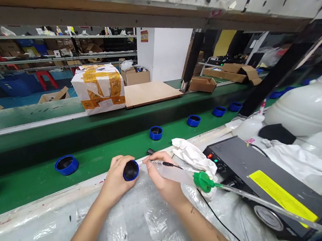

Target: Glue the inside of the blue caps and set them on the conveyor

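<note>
My left hand (117, 179) is closed around a blue cap with a black inside (130, 170), its opening tilted toward me. My right hand (162, 174) grips a clear glue syringe (175, 173) like a pen, its thin tip pointing at the cap's rim. A green fitting (203, 181) joins the syringe to a clear hose (276, 210) that runs right over a black dispenser box (261, 177). Both hands rest above a bench covered in plastic sheet (75, 235).
Several blue caps, such as the nearest one (66, 164), lie spaced along the green conveyor belt (102, 158). A crumpled white cloth (192, 154) lies beside the box. A taped parcel (99, 87) and a board (150, 92) sit on the far belt. White jug (311, 106) at right.
</note>
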